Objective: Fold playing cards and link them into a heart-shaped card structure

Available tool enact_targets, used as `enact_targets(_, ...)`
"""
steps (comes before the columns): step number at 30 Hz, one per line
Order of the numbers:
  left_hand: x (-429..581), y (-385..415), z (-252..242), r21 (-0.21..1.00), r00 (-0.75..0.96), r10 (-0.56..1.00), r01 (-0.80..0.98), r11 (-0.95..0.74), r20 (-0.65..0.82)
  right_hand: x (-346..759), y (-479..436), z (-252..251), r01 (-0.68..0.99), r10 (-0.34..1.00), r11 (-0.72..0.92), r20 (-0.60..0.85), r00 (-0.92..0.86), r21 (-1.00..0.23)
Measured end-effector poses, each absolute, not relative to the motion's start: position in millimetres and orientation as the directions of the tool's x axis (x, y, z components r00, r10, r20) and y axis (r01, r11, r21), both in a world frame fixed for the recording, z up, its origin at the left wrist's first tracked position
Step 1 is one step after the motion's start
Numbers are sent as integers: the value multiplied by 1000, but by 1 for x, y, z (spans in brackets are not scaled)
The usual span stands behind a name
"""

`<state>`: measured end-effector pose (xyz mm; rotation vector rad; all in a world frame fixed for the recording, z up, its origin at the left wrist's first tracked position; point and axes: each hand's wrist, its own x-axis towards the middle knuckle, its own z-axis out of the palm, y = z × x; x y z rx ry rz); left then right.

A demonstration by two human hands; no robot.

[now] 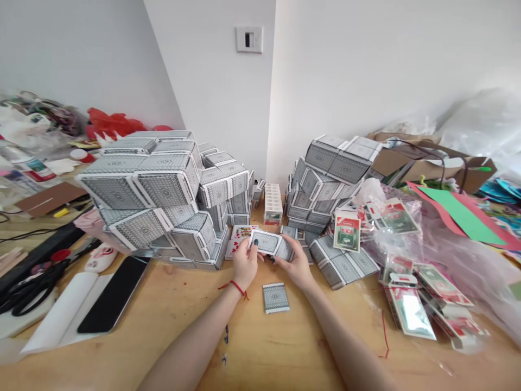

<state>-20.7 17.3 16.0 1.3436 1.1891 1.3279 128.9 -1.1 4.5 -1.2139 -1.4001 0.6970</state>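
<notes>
My left hand (246, 262) grips a patterned playing card (264, 242), its thumb lying on the card's back. My right hand (297, 263) is closed around another grey-backed card (284, 250) that overlaps the first at an angle. Whether each is a single card or several together I cannot tell. Below the hands a square folded card (275, 297) lies flat on the wooden table. Face-up playing cards (241, 237) with red and yellow prints lie just behind my left hand.
Blocks built of cards (163, 184) rise at the left, with another stack (325, 184) at the right. A white row of folded pieces (273, 201) stands between them. Opened card boxes (411, 309) lie at right; a black phone (116, 293) and scissors (36, 282) lie left.
</notes>
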Motion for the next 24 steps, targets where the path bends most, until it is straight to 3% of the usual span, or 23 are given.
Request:
enact_targets(5,-24,21,19,994,19,994,-45,-104,105,132,-5,10,458,888,368,452,86,-809)
enact_targets(10,-25,18,21,995,-9,997,-59,-82,82,128,-9,16,478,903,377,429,0,-794)
enact_targets(24,-33,17,23,975,19,980,101,-197,196,122,-14,19,485,904,390,425,-40,-783)
